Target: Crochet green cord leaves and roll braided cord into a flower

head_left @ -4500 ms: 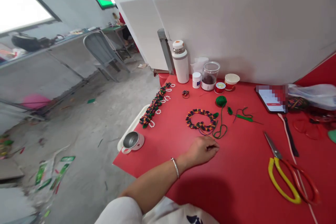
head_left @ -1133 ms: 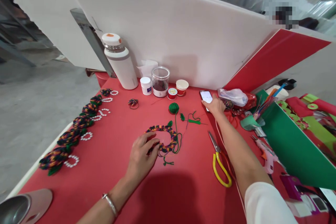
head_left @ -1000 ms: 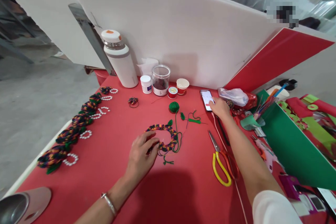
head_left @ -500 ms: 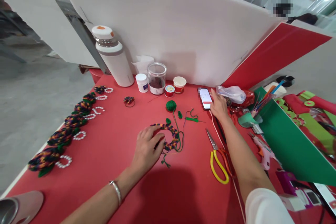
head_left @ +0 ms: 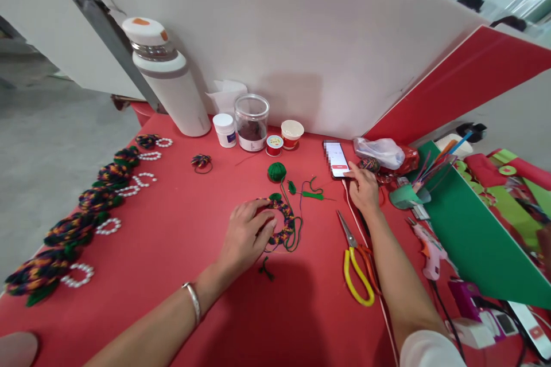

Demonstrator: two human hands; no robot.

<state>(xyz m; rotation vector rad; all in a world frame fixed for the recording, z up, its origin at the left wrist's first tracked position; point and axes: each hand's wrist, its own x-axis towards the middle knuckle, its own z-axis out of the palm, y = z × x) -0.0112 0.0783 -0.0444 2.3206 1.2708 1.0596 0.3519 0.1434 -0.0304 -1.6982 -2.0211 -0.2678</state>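
Note:
My left hand (head_left: 247,232) has its curved fingers closed over the left side of a multicoloured crocheted yarn ring (head_left: 287,228) lying on the table; that side is partly hidden. At the back right, my right hand (head_left: 364,188) is open, holding nothing, with a finger reaching onto the lower edge of a lit phone (head_left: 338,157). Just above the ring sits a ball of green yarn (head_left: 276,171), its strand running down beside the ring. A green crocheted strip (head_left: 313,195) with a thin needle-like tip lies to the right. Yellow- and orange-handled scissors (head_left: 357,275) rest between ring and right forearm.
Along the left edge runs a row of crocheted pieces (head_left: 97,199) with bead loops (head_left: 108,226). A white bottle (head_left: 172,83), clear jar (head_left: 252,123) and paper cup (head_left: 291,133) stand against the white panel. A pink glue gun (head_left: 431,252) lies at right.
My right hand has drawn back toward me from the phone's right side to its lower edge. My left hand stays at the ring. The view has shifted slightly.

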